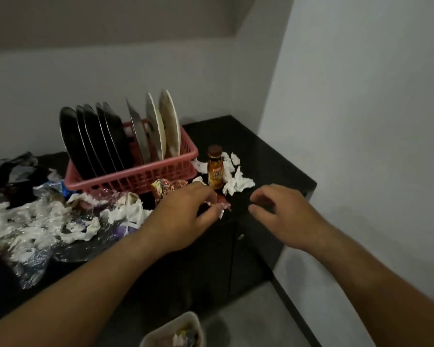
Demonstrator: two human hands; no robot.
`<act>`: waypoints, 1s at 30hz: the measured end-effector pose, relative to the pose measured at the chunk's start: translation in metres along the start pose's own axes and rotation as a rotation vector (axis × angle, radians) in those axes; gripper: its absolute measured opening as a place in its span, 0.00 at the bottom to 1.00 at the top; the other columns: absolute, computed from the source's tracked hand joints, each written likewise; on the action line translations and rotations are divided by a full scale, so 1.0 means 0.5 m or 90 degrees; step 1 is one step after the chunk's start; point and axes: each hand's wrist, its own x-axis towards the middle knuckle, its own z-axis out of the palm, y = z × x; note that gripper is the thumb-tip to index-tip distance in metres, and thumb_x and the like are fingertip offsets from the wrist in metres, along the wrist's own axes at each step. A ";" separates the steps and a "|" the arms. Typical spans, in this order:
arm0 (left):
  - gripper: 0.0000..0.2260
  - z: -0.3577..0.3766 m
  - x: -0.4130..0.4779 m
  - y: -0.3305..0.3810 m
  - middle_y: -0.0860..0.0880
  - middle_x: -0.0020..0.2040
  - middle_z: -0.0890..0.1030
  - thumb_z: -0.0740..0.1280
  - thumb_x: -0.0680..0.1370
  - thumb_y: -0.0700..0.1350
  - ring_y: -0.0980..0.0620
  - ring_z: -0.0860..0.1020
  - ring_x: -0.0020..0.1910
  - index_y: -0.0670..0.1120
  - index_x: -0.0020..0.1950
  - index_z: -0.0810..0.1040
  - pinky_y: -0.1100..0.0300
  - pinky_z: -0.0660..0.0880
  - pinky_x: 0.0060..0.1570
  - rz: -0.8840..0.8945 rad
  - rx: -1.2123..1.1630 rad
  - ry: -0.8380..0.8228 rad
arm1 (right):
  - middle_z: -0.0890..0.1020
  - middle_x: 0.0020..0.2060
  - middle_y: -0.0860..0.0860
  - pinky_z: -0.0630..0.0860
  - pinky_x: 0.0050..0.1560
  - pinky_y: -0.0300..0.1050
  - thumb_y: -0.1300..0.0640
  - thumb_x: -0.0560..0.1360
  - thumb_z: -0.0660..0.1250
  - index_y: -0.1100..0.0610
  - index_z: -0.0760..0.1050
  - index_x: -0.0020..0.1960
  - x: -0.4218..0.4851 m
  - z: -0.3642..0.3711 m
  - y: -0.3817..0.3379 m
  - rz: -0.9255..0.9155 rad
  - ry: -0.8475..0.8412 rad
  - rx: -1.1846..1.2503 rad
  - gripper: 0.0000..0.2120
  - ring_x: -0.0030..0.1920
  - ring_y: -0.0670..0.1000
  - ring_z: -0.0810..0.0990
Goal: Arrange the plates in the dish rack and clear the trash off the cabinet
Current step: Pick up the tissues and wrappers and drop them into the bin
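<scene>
Several dark and white plates [98,141] stand upright in a pink dish rack [145,177] on the black cabinet [268,156]. Crumpled white tissues [238,182] surround a small brown bottle [215,167] to the rack's right. More tissues and clear plastic wrap [35,221] litter the cabinet's left side. My left hand [183,216] pinches a small red wrapper [222,205] at the cabinet's front edge. My right hand [281,211] hovers just right of it, fingers loosely curled and holding nothing.
A colourful snack wrapper [166,185] lies in front of the rack. Dark cloth [8,169] is heaped at the far left. A white bin [178,331] holding some trash stands on the floor below. A wall closes in on the right.
</scene>
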 end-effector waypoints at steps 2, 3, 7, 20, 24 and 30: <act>0.09 -0.005 0.020 0.000 0.60 0.43 0.74 0.60 0.76 0.60 0.62 0.74 0.42 0.57 0.46 0.75 0.64 0.71 0.41 -0.018 0.010 0.022 | 0.76 0.44 0.38 0.69 0.43 0.32 0.47 0.76 0.68 0.44 0.75 0.51 0.019 -0.027 0.004 -0.017 0.004 -0.020 0.04 0.46 0.38 0.76; 0.10 -0.003 0.024 -0.003 0.60 0.43 0.75 0.60 0.76 0.60 0.62 0.74 0.42 0.56 0.46 0.75 0.64 0.71 0.41 -0.029 0.009 0.030 | 0.75 0.44 0.38 0.69 0.43 0.33 0.47 0.76 0.68 0.43 0.75 0.51 0.027 -0.031 0.010 -0.021 -0.001 -0.032 0.04 0.46 0.38 0.75; 0.08 0.017 0.032 -0.031 0.60 0.42 0.74 0.62 0.77 0.59 0.62 0.74 0.42 0.56 0.47 0.75 0.62 0.72 0.41 -0.054 0.012 0.035 | 0.73 0.47 0.38 0.70 0.46 0.34 0.46 0.77 0.67 0.45 0.76 0.57 0.067 -0.011 0.039 -0.012 -0.050 -0.073 0.10 0.48 0.38 0.74; 0.06 0.001 0.264 -0.126 0.59 0.44 0.74 0.63 0.78 0.54 0.62 0.74 0.42 0.54 0.50 0.76 0.70 0.67 0.38 -0.001 0.008 0.047 | 0.73 0.47 0.42 0.71 0.50 0.39 0.48 0.78 0.66 0.49 0.77 0.60 0.245 -0.028 0.141 0.008 -0.020 -0.175 0.12 0.48 0.45 0.75; 0.03 -0.007 0.349 -0.144 0.59 0.44 0.74 0.64 0.78 0.52 0.63 0.74 0.42 0.55 0.48 0.76 0.71 0.68 0.37 -0.015 0.018 0.050 | 0.76 0.53 0.46 0.74 0.54 0.42 0.47 0.78 0.65 0.49 0.75 0.63 0.326 -0.031 0.174 0.025 -0.065 -0.179 0.15 0.50 0.45 0.74; 0.04 0.015 0.471 -0.183 0.59 0.46 0.74 0.65 0.78 0.52 0.60 0.74 0.43 0.54 0.49 0.78 0.67 0.70 0.42 -0.070 0.066 0.011 | 0.74 0.62 0.48 0.74 0.60 0.47 0.50 0.79 0.65 0.50 0.72 0.68 0.456 -0.005 0.253 0.028 -0.176 -0.200 0.18 0.59 0.50 0.75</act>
